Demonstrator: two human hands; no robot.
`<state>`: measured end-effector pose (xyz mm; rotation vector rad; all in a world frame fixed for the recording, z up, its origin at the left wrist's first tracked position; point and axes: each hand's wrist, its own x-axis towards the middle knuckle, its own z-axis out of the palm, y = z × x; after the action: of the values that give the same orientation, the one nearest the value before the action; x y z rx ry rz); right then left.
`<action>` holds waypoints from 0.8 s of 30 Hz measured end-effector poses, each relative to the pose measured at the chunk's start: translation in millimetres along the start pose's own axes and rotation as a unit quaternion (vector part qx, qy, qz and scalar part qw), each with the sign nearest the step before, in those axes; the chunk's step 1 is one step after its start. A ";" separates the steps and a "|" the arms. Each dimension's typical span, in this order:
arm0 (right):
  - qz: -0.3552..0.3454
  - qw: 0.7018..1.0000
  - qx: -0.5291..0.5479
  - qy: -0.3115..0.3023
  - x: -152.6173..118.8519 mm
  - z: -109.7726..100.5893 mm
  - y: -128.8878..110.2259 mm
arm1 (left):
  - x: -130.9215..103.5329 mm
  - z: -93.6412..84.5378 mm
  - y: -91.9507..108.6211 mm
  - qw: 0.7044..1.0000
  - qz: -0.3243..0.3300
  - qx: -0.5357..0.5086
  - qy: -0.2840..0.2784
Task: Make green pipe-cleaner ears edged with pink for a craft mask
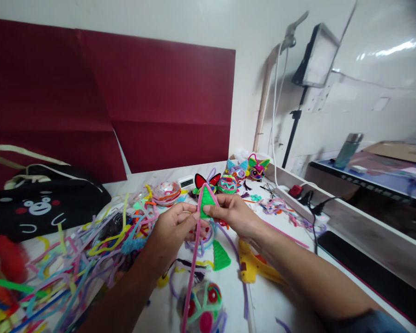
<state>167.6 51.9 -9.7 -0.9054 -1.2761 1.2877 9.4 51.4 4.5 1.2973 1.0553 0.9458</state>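
Between both hands is a green leaf-shaped piece (206, 200) with a pink pipe cleaner (193, 259) bent around its pointed tip. My left hand (179, 223) pinches the left edge and the pink strand, whose long end hangs toward me. My right hand (234, 213) pinches the right edge between thumb and fingers. A second green piece (221, 255) lies on the table just below. Nearer to me sits a round ornament (205, 305) with green strips and red and pink spots. Under my right forearm lies a yellow glue gun (248, 266).
Many loose pipe cleaners (86, 259) are heaped on the left, before a black bag (41, 203). Several decorated animal-face ornaments (237, 170) and a small digital clock (186, 183) stand at the back. A power strip (305, 203) and a black slab (370, 273) lie on the right.
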 end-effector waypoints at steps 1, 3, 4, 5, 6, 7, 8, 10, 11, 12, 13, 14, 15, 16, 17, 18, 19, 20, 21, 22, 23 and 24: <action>0.001 1.000 0.001 0.000 -0.1 -0.1 0.3 | 0.0 0.1 0.3 1.000 0.002 -0.001 0.000; 0.003 1.000 0.005 0.001 -0.3 -0.1 0.7 | -0.1 0.1 0.8 1.000 0.004 -0.004 -0.002; 0.003 1.000 0.006 0.001 -0.5 -0.1 0.8 | -0.4 0.1 0.8 1.000 0.004 -0.005 -0.002; 0.002 1.000 0.007 0.001 -0.7 -0.2 0.8 | -0.6 0.0 0.8 1.000 0.004 -0.005 -0.001; 0.001 1.000 0.007 0.001 -0.9 -0.3 0.7 | -0.9 -0.2 0.7 1.000 0.003 -0.006 0.000; 0.001 1.000 0.006 0.001 -1.1 -0.4 0.5 | -1.2 -0.4 0.4 1.000 0.004 -0.006 0.001; 0.002 1.000 0.005 0.000 -1.2 -0.5 0.2 | -1.4 -0.6 0.2 1.000 0.005 -0.007 0.002; 0.004 1.000 0.004 -0.004 -1.4 -0.8 -0.4 | -1.5 -0.9 -0.3 1.000 0.007 -0.009 0.002; 0.004 1.000 0.005 -0.006 -1.3 -0.9 -0.6 | -1.5 -1.0 -0.5 1.000 0.007 -0.010 0.003; 0.003 1.000 0.005 -0.009 -1.3 -1.0 -0.8 | -1.4 -1.0 -0.6 1.000 0.008 -0.011 0.005; 0.002 1.000 0.004 -0.012 -1.2 -1.1 -0.8 | -1.4 -1.0 -0.7 1.000 0.009 -0.012 0.007; 0.002 1.000 0.004 -0.014 -1.1 -1.1 -0.9 | -1.4 -1.0 -0.9 1.000 0.011 -0.012 0.008; 0.002 1.000 0.005 -0.016 -1.1 -1.0 -0.9 | -1.4 -1.1 -1.1 1.000 0.013 -0.012 0.009; 0.002 1.000 0.005 -0.016 -1.1 -0.8 -1.0 | -1.6 -1.1 -1.3 1.000 0.015 -0.012 0.009; 0.004 1.000 0.006 -0.014 -1.2 -0.5 -1.1 | -1.7 -1.2 -1.7 1.000 0.016 -0.011 0.007; 0.006 1.000 0.007 -0.011 -1.3 -0.1 -1.3 | -1.8 -1.3 -2.2 1.000 0.018 -0.010 0.004; 0.008 1.000 0.007 -0.008 -1.4 0.3 -1.4 | -1.9 -1.5 -2.8 1.000 0.021 -0.008 0.001; 0.010 1.000 0.008 -0.007 -1.5 0.8 -1.5 | -1.8 -1.6 -3.4 1.000 0.023 -0.008 -0.003; 0.010 1.000 0.010 -0.006 -1.7 1.2 -1.5 | -1.7 -1.6 -4.0 1.000 0.025 -0.007 -0.005; 0.010 1.000 0.013 -0.007 -1.7 1.5 -1.5 | -1.6 -1.7 -4.5 1.000 0.027 -0.007 -0.008; 0.010 1.000 0.016 -0.008 -1.8 1.7 -1.4 | -1.3 -1.7 -4.8 1.000 0.028 -0.007 -0.008; 0.010 1.000 0.018 -0.010 -1.9 1.8 -1.3 | -1.1 -1.7 -4.9 1.000 0.029 -0.007 -0.008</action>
<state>166.3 49.6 -8.4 -0.8838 -1.2571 1.3345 7.3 50.5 -0.3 1.3281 1.0022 0.9826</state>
